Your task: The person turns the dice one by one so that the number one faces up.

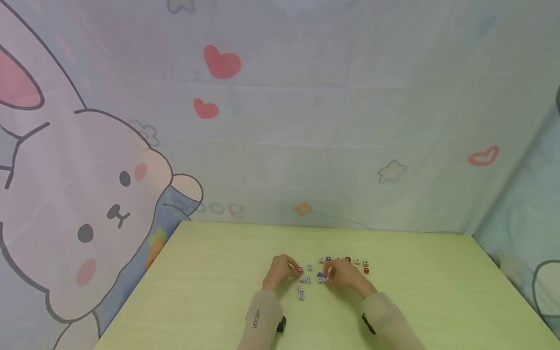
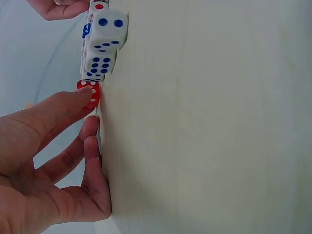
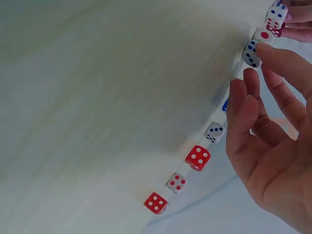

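Observation:
My left hand pinches a red die with white pips, thumb tip on its face, low over the table. Close beside it are white dice with blue pips, one large in the left wrist view. To the right, my right hand reaches down with its thumb against a white die with blue pips; the other fingers bend in close to it. A blue die sits right at these fingertips. The right hand partly hides the dice behind it.
Behind the right hand runs a loose row of dice, including a white die and a red die. Two white dice, the nearer one toward me, lie between the forearms. A printed cloth hangs behind the yellow-green table.

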